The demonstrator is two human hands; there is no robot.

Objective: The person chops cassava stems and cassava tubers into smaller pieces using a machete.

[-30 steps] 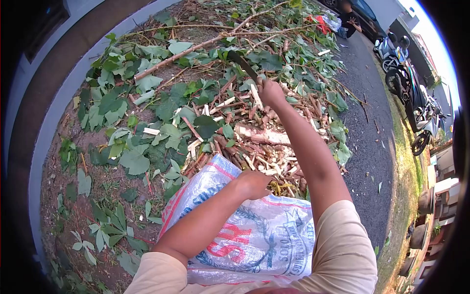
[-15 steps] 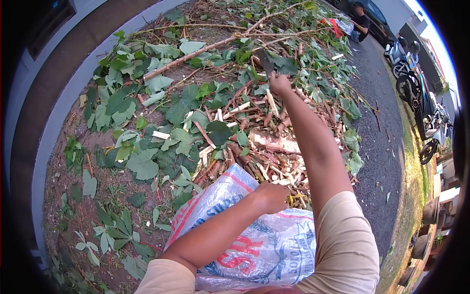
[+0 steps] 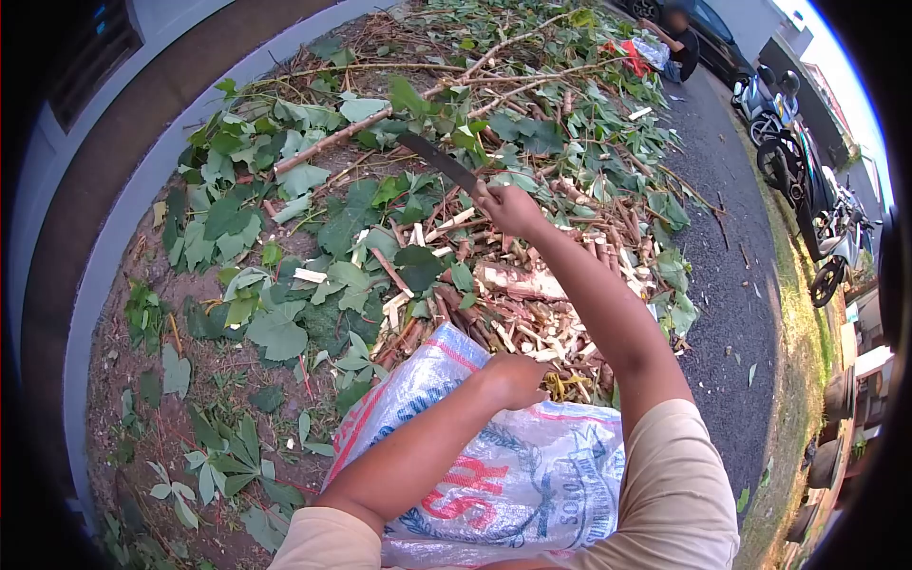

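Note:
My right hand [image 3: 510, 210] grips a machete [image 3: 439, 163] by its handle. The dark blade points up and left, over leaves and cut stems. My left hand [image 3: 516, 382] is closed at the upper edge of a white woven sack [image 3: 532, 475] with red and blue print. Something thin and yellowish [image 3: 568, 385] shows beside its fingers; what the fist holds is hidden. Beyond the sack, a thick wood block [image 3: 518, 281] lies among a heap of short chopped stem pieces [image 3: 532, 328].
Long cut branches [image 3: 332, 142] and broad green leaves [image 3: 277, 328] cover the ground ahead and left. A low wall [image 3: 85, 313] curves along the left. At right are an asphalt strip [image 3: 722, 285] and parked motorcycles [image 3: 807, 204]. Another person [image 3: 682, 47] sits far off near a car.
My right hand has drawn back toward me and slightly left, and the machete has swung to point further left. My left hand stays at the sack's edge.

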